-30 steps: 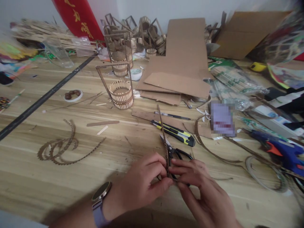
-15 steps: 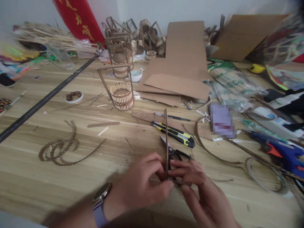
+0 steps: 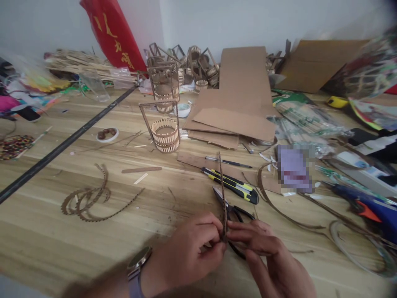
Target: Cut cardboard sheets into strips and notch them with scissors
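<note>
Over the black-handled scissors (image 3: 229, 207) on the bench (image 3: 173, 207), the left hand (image 3: 192, 248), fingers curled in, pinches one end of a corrugated cardboard strip (image 3: 222, 186). Loosely curled, the right hand (image 3: 274, 256) touches it there; whether it grips, I cannot tell. Beyond lies a yellow-and-black utility knife (image 3: 231, 185).

Gold characters (image 3: 118, 46), "力" among them, on the red banner (image 3: 107, 22)

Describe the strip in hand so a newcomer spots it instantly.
Start at the large cardboard sheets and come nearer, past the yellow cutter, to the left hand and right hand. The brown strip juts from between them, nearly straight, unlike the curled strips lying off to the left.
</note>
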`<state>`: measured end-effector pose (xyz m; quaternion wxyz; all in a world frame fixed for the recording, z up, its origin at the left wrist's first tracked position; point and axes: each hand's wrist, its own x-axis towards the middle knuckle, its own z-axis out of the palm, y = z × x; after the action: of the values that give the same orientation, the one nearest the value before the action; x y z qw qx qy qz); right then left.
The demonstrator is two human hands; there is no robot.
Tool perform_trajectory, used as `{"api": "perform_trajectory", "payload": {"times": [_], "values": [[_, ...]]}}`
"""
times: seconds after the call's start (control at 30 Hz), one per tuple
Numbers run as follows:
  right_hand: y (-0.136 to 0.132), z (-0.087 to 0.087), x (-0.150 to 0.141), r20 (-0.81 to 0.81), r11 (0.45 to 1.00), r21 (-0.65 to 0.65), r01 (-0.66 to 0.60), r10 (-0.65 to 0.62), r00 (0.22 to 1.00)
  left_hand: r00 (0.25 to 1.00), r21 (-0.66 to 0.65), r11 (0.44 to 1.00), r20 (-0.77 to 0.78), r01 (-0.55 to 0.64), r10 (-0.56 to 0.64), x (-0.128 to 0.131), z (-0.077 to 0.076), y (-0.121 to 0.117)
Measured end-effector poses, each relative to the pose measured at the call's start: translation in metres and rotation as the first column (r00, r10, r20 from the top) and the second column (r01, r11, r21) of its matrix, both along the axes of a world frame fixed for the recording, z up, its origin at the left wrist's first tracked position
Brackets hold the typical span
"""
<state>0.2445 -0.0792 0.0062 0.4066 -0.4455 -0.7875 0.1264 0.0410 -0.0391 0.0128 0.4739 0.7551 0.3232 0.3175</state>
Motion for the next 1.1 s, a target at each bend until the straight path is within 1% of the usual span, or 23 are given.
{"api": "perform_trajectory", "payload": {"times": [0.1,0.17,0.27,0.33,0.4,0.47,0.6,0.73,0.9,1.0,1.1], "values": [[-0.0008,-0.0037,0.0010,-0.039,0.997,-0.073,0.022,-0.025,0.999,1.000,-0.020,1.000,0.006,0.017,-0.017,0.0012,0.0005,-0.0003],[0.0006,-0.0056,0.0001,-0.073,0.998,-0.056,0.022,-0.026,0.997,1.000,-0.050,0.999,0.007,0.020,-0.020,0.0013,0.0003,-0.0002],[0.0022,-0.0057,-0.0023,-0.080,1.000,0.005,-0.025,0.025,0.996,1.000,-0.126,0.992,0.003,-0.017,0.017,0.0006,-0.0008,0.0007],[0.0020,-0.0044,-0.0036,-0.079,0.998,-0.009,-0.061,0.061,0.995,0.999,-0.177,0.983,-0.006,-0.041,0.041,0.0002,-0.0014,0.0014],[0.0018,-0.0029,-0.0041,-0.116,0.997,-0.048,-0.067,0.061,0.991,0.999,-0.200,0.979,-0.007,-0.040,0.039,0.0000,-0.0012,0.0018],[0.0028,-0.0018,-0.0042,-0.150,0.996,-0.058,-0.074,0.064,0.987,1.000,-0.181,0.983,0.005,-0.020,0.021,0.0001,-0.0006,0.0015],[0.0070,-0.0013,-0.0041,-0.142,0.994,-0.030,-0.108,0.103,0.985,1.000,-0.109,0.994,0.024,0.002,0.001,0.0007,0.0002,0.0003],[0.0066,-0.0028,-0.0034,-0.151,0.997,-0.022,-0.074,0.070,0.986,1.000,-0.070,0.998,0.011,-0.001,0.002,0.0013,-0.0006,-0.0001],[0.0027,-0.0046,-0.0012,-0.174,0.996,-0.079,-0.042,0.027,0.984,1.000,-0.051,0.999,0.006,-0.011,0.011,0.0013,-0.0008,0.0005],[0.0037,-0.0031,-0.0022,-0.233,0.989,-0.146,-0.034,-0.001,0.972,1.000,-0.061,0.998,0.015,0.010,-0.009,0.0012,0.0003,0.0005],[0.0057,-0.0002,-0.0058,-0.295,0.989,-0.147,-0.024,-0.020,0.955,1.000,-0.065,0.998,0.017,0.028,-0.026,0.0013,0.0009,0.0001]]}}
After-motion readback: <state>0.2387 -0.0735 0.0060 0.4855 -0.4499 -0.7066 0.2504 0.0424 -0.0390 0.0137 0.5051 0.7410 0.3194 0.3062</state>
